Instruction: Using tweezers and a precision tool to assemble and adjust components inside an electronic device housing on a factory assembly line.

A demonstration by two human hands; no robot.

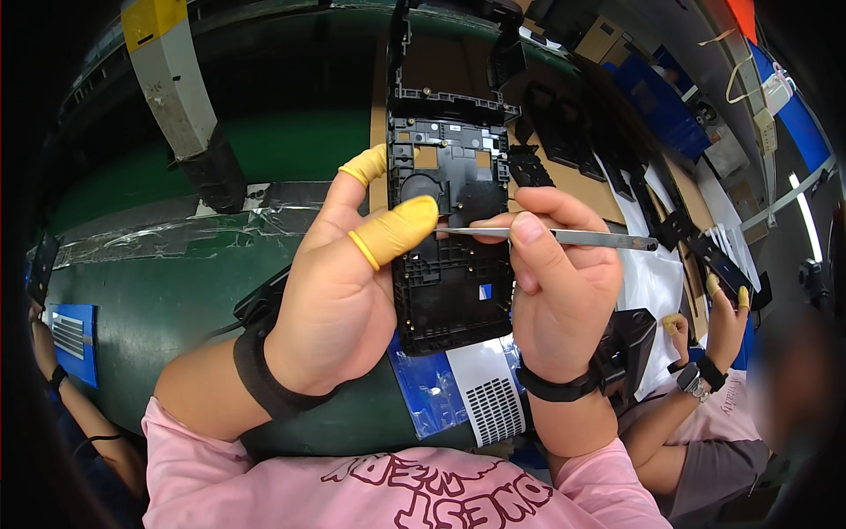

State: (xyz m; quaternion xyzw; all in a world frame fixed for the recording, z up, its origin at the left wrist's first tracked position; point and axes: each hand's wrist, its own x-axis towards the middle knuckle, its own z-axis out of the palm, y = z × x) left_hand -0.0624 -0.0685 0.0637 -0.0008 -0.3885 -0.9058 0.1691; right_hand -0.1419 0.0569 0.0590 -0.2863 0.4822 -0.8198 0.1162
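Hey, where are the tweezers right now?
In the head view, the tweezers are just right of centre, held in the right hand, their tip over the black plastic case beside the yellow-covered left thumb.

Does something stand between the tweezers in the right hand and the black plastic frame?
Yes, partly: the yellow-covered thumb of the left hand lies over the black plastic frame, just at the tip of the tweezers. Whether thumb and tip touch, I cannot tell. Nothing else visible blocks the right hand.
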